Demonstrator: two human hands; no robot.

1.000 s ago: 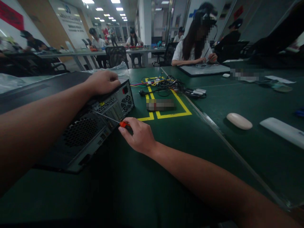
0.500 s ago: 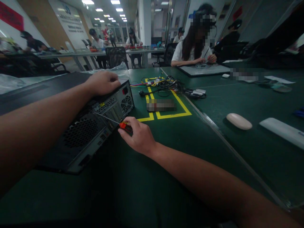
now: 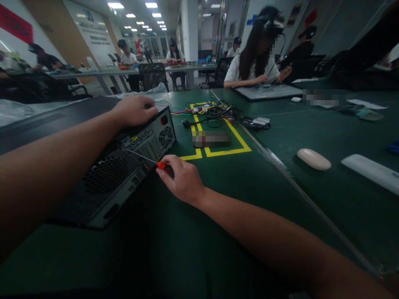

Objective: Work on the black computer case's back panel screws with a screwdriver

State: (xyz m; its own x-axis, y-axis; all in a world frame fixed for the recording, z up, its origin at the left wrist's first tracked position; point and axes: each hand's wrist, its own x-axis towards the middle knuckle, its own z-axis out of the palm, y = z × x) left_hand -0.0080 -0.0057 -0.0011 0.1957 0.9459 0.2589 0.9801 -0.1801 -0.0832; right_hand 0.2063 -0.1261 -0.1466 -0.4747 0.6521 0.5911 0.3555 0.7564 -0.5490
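R hand point(image 3: 183, 180) fingers tight on screwdriver point(image 3: 146, 158), L hand point(image 3: 135, 110) flat atop PC case point(image 3: 124, 166).

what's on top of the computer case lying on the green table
The left hand rests on the upper edge of the computer case, near its rear panel. The rest of the top is dark; the left forearm covers much of it, so anything lying there cannot be seen.

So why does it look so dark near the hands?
Head view: the ceiling lights glow far back, so the PC case and both forearms sit in dim shadow; the right hand and screwdriver stay fairly sharp; edges bend from the wide lens.
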